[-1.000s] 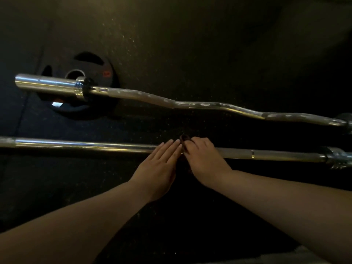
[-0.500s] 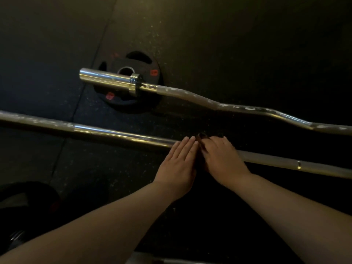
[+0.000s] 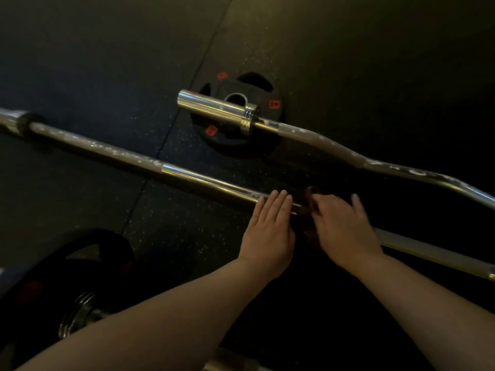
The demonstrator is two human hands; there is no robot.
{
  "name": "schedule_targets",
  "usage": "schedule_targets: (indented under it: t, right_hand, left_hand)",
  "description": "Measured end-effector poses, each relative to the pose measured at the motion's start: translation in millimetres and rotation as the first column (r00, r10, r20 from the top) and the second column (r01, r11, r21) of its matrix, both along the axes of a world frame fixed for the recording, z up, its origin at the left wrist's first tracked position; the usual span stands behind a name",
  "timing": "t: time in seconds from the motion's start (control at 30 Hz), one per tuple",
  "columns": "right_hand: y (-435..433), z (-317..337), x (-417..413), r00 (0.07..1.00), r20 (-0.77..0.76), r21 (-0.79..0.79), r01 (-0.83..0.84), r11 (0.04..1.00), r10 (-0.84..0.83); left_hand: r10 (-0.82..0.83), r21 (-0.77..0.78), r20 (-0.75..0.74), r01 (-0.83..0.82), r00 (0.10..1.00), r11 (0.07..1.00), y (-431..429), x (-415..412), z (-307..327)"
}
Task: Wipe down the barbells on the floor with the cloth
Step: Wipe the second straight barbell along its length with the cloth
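Observation:
A long straight barbell [image 3: 203, 179] lies slantwise across the dark floor. Beyond it lies a bent curl bar [image 3: 334, 144] with white smears on its shaft. My left hand [image 3: 270, 228] rests flat on the straight bar, fingers straight and together. Just to its right, my right hand [image 3: 345, 228] lies over the same bar and holds a dark cloth [image 3: 310, 195] against it. Most of the cloth is hidden under that hand. The bar's left stretch toward its collar [image 3: 25, 124] also shows white smears.
The curl bar's chrome sleeve lies over a black weight plate [image 3: 230, 145] with red labels. Another black plate [image 3: 80, 253] and a chrome sleeve end [image 3: 77, 314] sit at the lower left. A metal piece [image 3: 230, 365] shows at the bottom edge. The floor is dark speckled rubber matting.
Both hands have slid left along the straight barbell with the cloth. My view has swung left too, bringing the lower-left plate and the bar's left collar into sight.

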State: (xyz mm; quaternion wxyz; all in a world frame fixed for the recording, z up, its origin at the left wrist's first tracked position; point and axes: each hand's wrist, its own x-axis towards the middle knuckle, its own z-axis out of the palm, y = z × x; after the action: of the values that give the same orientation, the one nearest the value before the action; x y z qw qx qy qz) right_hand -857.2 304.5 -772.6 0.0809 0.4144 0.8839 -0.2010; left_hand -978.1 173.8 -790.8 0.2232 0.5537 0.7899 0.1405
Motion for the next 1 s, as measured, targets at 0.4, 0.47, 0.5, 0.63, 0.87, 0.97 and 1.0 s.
schedule_targets:
  t: [0.4,0.47,0.5,0.63,0.87,0.97,1.0]
  right_hand:
    - [-21,24,-52,0.588,-0.24,-0.855,0.249,0.456,-0.772]
    - [-24,17,-49,0.618,-0.288,-0.797,0.269,0.541,-0.732]
    - [-26,14,-48,0.651,-0.307,-0.771,0.257,0.583,-0.694]
    - [-29,4,-49,0.786,-0.339,-0.68,0.175,0.712,-0.517]
    - [-39,-7,-69,0.91,-0.25,-0.439,0.198,0.876,-0.331]
    - [-46,-5,-85,0.878,-0.297,-0.452,0.218,0.865,-0.376]
    - [-46,-4,-89,0.881,-0.293,-0.456,0.211,0.865,-0.37]
  left_hand:
    - [-0.076,0.085,0.025,0.073,0.997,0.994,21,-1,-11]
    - [-0.1,0.095,-0.06,0.105,0.993,0.99,21,-10,-20]
    - [-0.118,0.112,-0.112,0.131,0.987,0.985,19,-15,-23]
    - [0.055,0.269,-0.099,-0.027,0.994,0.963,0,-55,-23]
    - [0.56,0.169,0.078,-0.564,0.825,0.808,2,-90,0]
    - [0.191,0.198,-0.02,-0.184,0.981,0.963,2,-64,-5]
    - [0.112,0.197,-0.063,-0.097,0.992,0.976,-3,-68,-9]
